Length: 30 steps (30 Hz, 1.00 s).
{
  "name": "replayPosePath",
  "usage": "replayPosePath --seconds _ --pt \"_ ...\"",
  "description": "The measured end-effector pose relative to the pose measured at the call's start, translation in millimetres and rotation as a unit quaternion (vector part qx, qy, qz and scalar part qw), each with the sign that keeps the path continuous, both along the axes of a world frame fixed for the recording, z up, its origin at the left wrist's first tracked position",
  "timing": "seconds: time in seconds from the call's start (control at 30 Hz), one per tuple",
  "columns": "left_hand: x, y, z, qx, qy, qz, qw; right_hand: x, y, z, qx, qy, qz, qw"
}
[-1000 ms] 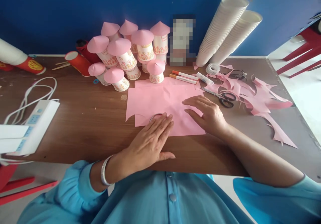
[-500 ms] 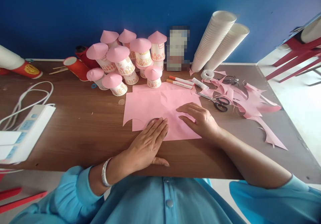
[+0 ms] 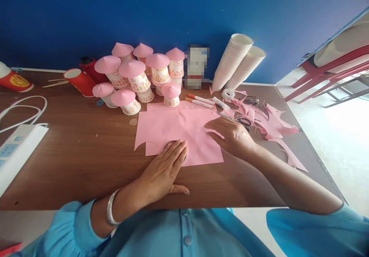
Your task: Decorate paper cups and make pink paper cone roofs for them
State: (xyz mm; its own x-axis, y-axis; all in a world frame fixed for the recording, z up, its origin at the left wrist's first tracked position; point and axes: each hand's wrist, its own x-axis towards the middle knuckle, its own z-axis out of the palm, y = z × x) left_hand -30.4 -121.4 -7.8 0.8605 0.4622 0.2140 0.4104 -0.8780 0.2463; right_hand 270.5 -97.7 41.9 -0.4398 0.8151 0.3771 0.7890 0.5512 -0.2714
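Note:
A pink paper sheet [image 3: 175, 128] lies flat on the brown table [image 3: 77, 157] in front of me. My left hand [image 3: 164, 168] rests flat on its near edge, fingers together and stretched out, covering a round ring-like object [image 3: 166, 145]. My right hand [image 3: 232, 136] lies on the sheet's right edge, fingers loosely curled and holding nothing, beside the black-handled scissors [image 3: 243, 121].
Several paper cups with pink cone roofs [image 3: 138, 76] stand behind the sheet. Two leaning stacks of white cups [image 3: 236, 61], two orange markers [image 3: 198, 100], a glue stick, a tape roll [image 3: 228, 93] and pink offcuts [image 3: 273, 128] lie right. Red cups [image 3: 79, 81] and a power strip [image 3: 15, 151] are left.
My head has turned right and tilted up, so everything sits lower and further left in view. My right hand has slid a little right toward the scissors. My left hand stays put.

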Motion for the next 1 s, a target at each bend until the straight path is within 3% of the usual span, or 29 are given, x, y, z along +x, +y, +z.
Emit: replayPosePath --seconds 0.17,0.3,0.47,0.63,0.73,0.87,1.0 --pt "2 -2 -0.3 0.040 0.008 0.011 0.999 26 29 -6.4 0.015 -0.042 -0.091 0.995" --pt "6 -4 7.4 0.070 0.014 0.019 0.997 26 55 -16.6 0.038 -0.110 -0.137 0.984" --pt "5 0 32.3 0.065 -0.036 0.042 0.996 13 86 -28.2 0.042 -0.178 -0.172 0.968" --pt "-14 17 59.5 0.069 -0.104 0.145 0.982 10 108 -34.1 0.037 -0.174 -0.165 0.970" --pt "-32 26 70.9 0.092 -0.103 0.192 0.972 13 100 -25.2 0.044 -0.156 -0.185 0.969" --pt "-45 36 79.9 0.126 -0.099 0.213 0.964 13 60 0.2 -0.008 -0.080 -0.260 0.962" --pt "-36 47 82.0 0.134 -0.085 0.182 0.971 -4 17 25.1 -0.060 0.112 -0.122 0.984"
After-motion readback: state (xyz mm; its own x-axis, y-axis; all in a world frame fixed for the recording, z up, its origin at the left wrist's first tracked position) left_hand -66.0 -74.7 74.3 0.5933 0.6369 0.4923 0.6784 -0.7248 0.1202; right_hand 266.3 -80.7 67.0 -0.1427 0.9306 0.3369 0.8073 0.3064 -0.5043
